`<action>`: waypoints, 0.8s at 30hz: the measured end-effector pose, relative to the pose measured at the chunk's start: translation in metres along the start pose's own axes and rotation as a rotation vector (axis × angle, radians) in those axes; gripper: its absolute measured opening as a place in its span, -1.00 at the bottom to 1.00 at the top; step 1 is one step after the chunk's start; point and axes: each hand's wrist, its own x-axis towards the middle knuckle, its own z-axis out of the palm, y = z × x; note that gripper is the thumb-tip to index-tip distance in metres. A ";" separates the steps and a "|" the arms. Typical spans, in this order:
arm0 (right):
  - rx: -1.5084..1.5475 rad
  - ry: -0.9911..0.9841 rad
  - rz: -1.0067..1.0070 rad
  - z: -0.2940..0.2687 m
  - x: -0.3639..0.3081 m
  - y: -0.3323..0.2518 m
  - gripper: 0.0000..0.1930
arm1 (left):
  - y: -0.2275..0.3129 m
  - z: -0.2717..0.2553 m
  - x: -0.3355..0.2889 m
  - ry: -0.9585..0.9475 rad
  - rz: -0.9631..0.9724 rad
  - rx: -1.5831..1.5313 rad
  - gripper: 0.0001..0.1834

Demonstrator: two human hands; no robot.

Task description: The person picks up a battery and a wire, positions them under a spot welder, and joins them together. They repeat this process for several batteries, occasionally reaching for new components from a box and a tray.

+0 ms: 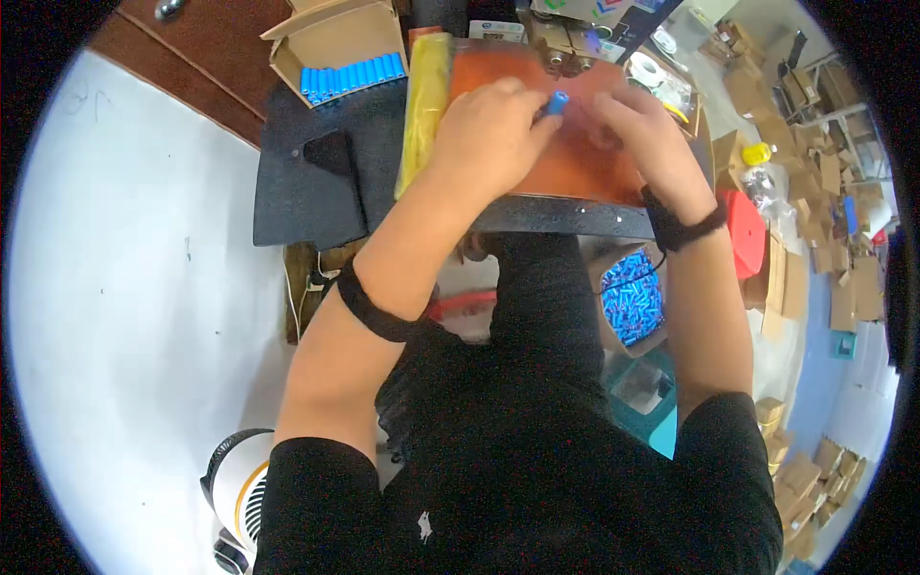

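Between the thumb and fingers of my left hand is a blue cylindrical battery cell, one end tilted up. That hand is over an orange-brown mat on the black table. To its right, my right hand hovers over the same mat, apart from the cell. Motion smears its fingertips, so whether they pinch anything is unclear. Just beyond both hands stands a machine with two round metal tips facing me. A yellow plastic-wrapped bundle lies along the mat's left side.
At the far left, an open cardboard box holds a row of blue cells. Below the table's right edge sits a carton of loose cells, near a red bin and a teal bin. White tape rolls lie right of the machine.
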 end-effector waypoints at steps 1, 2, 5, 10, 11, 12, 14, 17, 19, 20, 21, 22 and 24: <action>0.036 0.041 0.004 -0.001 -0.010 -0.003 -0.77 | 0.004 -0.004 -0.001 -0.061 0.039 -0.002 -0.69; 0.072 0.084 0.009 -0.004 -0.022 -0.005 -0.77 | 0.006 -0.009 -0.003 -0.065 0.045 -0.004 -0.69; 0.010 0.205 0.013 -0.024 -0.068 -0.021 -0.81 | -0.011 -0.044 -0.011 0.012 -0.102 -0.033 -0.60; -0.006 0.355 0.186 -0.099 -0.166 0.002 -0.85 | -0.110 -0.068 0.006 0.032 -0.063 0.476 -0.68; -0.039 0.391 0.214 -0.108 -0.181 0.013 -0.85 | -0.125 -0.063 0.013 -0.103 -0.094 0.657 -0.65; -0.017 0.442 0.260 -0.122 -0.199 0.043 -0.83 | -0.143 -0.057 0.016 -0.103 -0.038 0.665 -0.62; -0.098 0.411 0.410 -0.146 -0.225 0.098 -0.78 | -0.179 -0.045 0.022 -0.168 -0.063 0.792 -0.53; -0.414 0.388 0.720 -0.151 -0.250 0.158 -0.72 | -0.213 -0.027 0.034 -0.371 -0.168 0.794 -0.58; -0.761 0.447 0.662 -0.147 -0.260 0.201 -0.68 | -0.235 -0.033 0.029 -0.218 0.038 0.827 -0.62; -0.686 0.527 0.636 -0.141 -0.261 0.201 -0.69 | -0.195 -0.028 0.041 -0.325 -0.040 0.777 -0.62; -0.609 0.594 0.579 -0.138 -0.252 0.201 -0.69 | -0.190 -0.029 0.042 -0.336 -0.029 0.776 -0.62; -0.522 0.635 0.481 -0.134 -0.239 0.198 -0.72 | -0.191 -0.029 0.043 -0.358 -0.095 0.734 -0.60; -0.404 0.659 0.344 -0.128 -0.206 0.190 -0.76 | -0.200 -0.025 0.044 -0.389 -0.154 0.698 -0.59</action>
